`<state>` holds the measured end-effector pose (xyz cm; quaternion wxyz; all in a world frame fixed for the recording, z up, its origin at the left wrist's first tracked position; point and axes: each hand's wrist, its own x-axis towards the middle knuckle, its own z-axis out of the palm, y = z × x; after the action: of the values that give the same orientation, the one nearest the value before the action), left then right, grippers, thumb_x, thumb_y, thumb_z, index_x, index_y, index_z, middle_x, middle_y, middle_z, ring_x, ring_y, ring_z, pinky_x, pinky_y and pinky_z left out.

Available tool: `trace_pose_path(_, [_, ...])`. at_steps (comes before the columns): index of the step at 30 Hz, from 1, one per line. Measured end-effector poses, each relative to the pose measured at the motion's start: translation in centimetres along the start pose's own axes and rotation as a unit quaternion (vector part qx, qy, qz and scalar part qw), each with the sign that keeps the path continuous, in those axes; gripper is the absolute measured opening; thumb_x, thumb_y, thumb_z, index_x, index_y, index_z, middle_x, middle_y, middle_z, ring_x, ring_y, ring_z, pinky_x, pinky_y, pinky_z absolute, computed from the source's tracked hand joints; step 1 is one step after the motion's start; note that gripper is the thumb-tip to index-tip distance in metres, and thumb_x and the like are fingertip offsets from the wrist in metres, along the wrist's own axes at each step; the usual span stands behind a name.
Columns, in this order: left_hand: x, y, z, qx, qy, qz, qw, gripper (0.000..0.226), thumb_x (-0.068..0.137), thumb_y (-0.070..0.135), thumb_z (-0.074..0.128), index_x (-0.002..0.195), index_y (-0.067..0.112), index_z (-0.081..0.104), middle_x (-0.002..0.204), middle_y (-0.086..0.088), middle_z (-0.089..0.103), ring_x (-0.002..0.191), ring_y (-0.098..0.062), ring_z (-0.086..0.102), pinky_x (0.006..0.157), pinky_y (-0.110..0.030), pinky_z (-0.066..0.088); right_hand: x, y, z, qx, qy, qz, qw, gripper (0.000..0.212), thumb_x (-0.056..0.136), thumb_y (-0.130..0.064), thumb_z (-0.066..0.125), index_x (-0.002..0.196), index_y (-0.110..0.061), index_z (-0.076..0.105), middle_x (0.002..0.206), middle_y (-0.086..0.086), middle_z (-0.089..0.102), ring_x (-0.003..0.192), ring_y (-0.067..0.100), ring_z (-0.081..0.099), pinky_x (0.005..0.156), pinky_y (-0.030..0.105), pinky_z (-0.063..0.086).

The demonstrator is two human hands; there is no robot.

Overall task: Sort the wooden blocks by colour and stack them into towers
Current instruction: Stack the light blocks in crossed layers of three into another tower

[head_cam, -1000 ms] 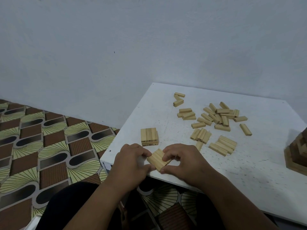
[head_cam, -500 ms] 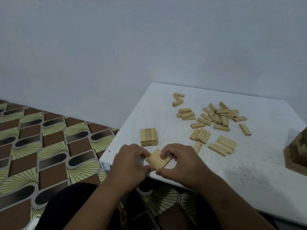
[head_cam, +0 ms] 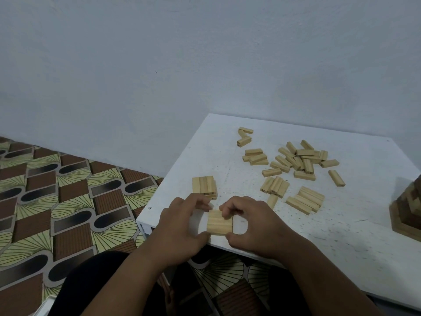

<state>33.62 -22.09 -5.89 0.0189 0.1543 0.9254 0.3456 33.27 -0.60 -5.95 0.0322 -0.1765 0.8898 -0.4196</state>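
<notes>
A flat set of pale wooden blocks [head_cam: 219, 222] lies side by side near the front edge of the white table [head_cam: 355, 226]. My left hand [head_cam: 182, 226] pinches its left side, thumb at the near corner and fingers at the far corner. My right hand [head_cam: 252, 224] pinches the right side the same way. Just behind stands a low stack of pale blocks [head_cam: 204, 186]. Several loose pale blocks [head_cam: 296, 160] are scattered across the table's middle, with two tidy rows [head_cam: 305, 200] nearer me.
A tower of dark and light wood [head_cam: 407, 210] stands at the table's right edge. A plain wall rises behind the table. Patterned floor covering [head_cam: 68, 201] lies to the left, and my dark-clothed legs are below the table edge.
The set of blocks between my hands has turned from a diagonal angle to square with the table edge. Both hands kept their hold and shifted only slightly.
</notes>
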Motion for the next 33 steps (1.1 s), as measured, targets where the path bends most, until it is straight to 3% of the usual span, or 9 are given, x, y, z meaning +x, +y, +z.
trace_pose_path(4, [0.0,0.1,-0.1,-0.013,-0.001,-0.012,1.0,0.062,0.072,0.031,0.078,0.114,0.049,0.036,0.114,0.041,0.051,0.111,0.013,0.037,0.099,-0.037,0.041,-0.1,0.3,-1.0,-0.053,-0.009,0.018,0.998,0.049,0.063,-0.036,0.082,0.104,-0.042,0.056,0.104,-0.021,0.055,0.103,-0.006,0.05,0.087,0.02,0.045])
trace_pose_path(7, [0.0,0.1,-0.2,-0.024,-0.004,-0.021,0.999,0.066,0.071,0.031,0.08,0.113,0.051,0.033,0.114,0.04,0.052,0.112,0.012,0.039,0.098,-0.035,0.04,-0.2,0.2,-1.4,-0.074,-0.001,0.021,0.997,0.045,0.065,-0.034,0.082,0.102,-0.04,0.056,0.095,-0.023,0.052,0.097,-0.004,0.047,0.075,0.011,0.036])
trace_pose_path(14, [0.1,0.0,-0.9,-0.084,0.036,-0.016,0.996,0.066,0.076,0.022,0.081,0.115,0.045,0.032,0.116,0.029,0.062,0.108,0.015,0.045,0.083,-0.012,0.036,0.1,0.1,-1.4,-0.024,0.061,0.001,0.998,0.041,0.067,-0.028,0.083,0.1,-0.035,0.06,0.085,-0.009,0.052,0.074,0.004,0.046,0.065,0.016,0.036])
trace_pose_path(18, [0.3,-0.4,-1.4,-0.144,0.083,-0.02,0.986,0.067,0.079,0.016,0.08,0.119,0.038,0.031,0.116,0.028,0.065,0.092,0.0,0.05,0.08,-0.027,0.039,0.9,-0.8,-1.0,0.033,0.105,-0.014,0.994,0.04,0.071,-0.018,0.082,0.103,-0.03,0.062,0.081,-0.016,0.054,0.07,0.0,0.046,0.062,0.012,0.036])
trace_pose_path(20, [0.6,-0.8,-1.5,-0.16,0.103,-0.022,0.982,0.066,0.079,0.014,0.079,0.119,0.036,0.031,0.116,0.028,0.066,0.084,-0.003,0.047,0.077,-0.028,0.038,1.5,-1.0,-0.6,0.06,0.117,-0.017,0.991,0.04,0.074,-0.015,0.082,0.105,-0.028,0.061,0.083,-0.022,0.057,0.07,-0.001,0.046,0.062,0.012,0.036])
trace_pose_path(25, [1.3,-1.3,-1.6,-0.171,0.139,-0.03,0.975,0.063,0.082,0.017,0.077,0.12,0.032,0.03,0.117,0.032,0.065,0.097,-0.01,0.05,0.084,-0.032,0.045,3.1,-0.9,0.5,0.109,0.138,-0.033,0.984,0.04,0.079,-0.009,0.077,0.11,-0.027,0.059,0.091,-0.028,0.062,0.079,0.005,0.052,0.07,0.009,0.037])
trace_pose_path(33, [3.2,-2.2,-1.1,-0.184,0.159,-0.047,0.969,0.058,0.085,0.019,0.075,0.117,0.035,0.03,0.118,0.034,0.063,0.094,-0.003,0.049,0.081,-0.027,0.039,5.1,-0.3,1.5,0.122,0.162,-0.025,0.979,0.036,0.083,-0.013,0.076,0.109,-0.029,0.058,0.104,-0.019,0.068,0.089,0.009,0.058,0.072,0.017,0.042])
